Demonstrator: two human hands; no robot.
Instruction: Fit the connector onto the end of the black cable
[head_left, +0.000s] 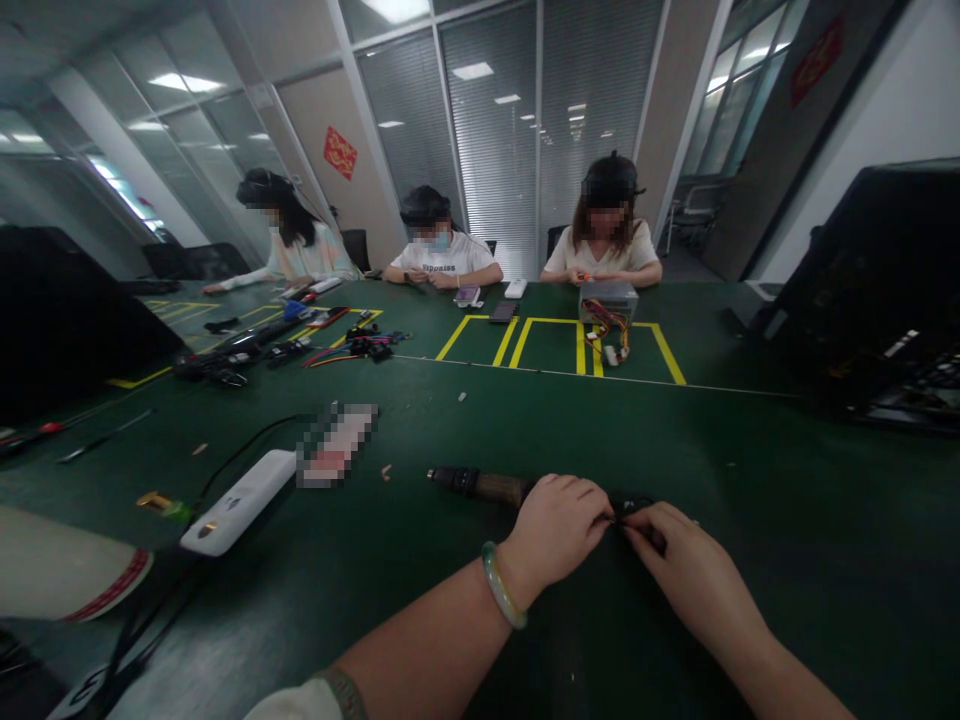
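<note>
My left hand (559,525), with a pale green bangle on its wrist, lies close behind an inline electric screwdriver (495,488) and hides its rear part. The screwdriver rests on the green tabletop, its black nose pointing left. My right hand (686,555) meets the left one fingertip to fingertip. Both hands are closed in a pinch at a small dark thing (618,518) between them. It is too small and too dark to name. Some black material (637,503) shows just behind the fingers.
To the left lie a white power bank (240,500), a blurred-out phone (337,450), a screwdriver with a green handle (169,507) and bundled cables (367,343). A power supply unit (609,298) stands before one of three people across the table. Black cases (877,300) flank both sides.
</note>
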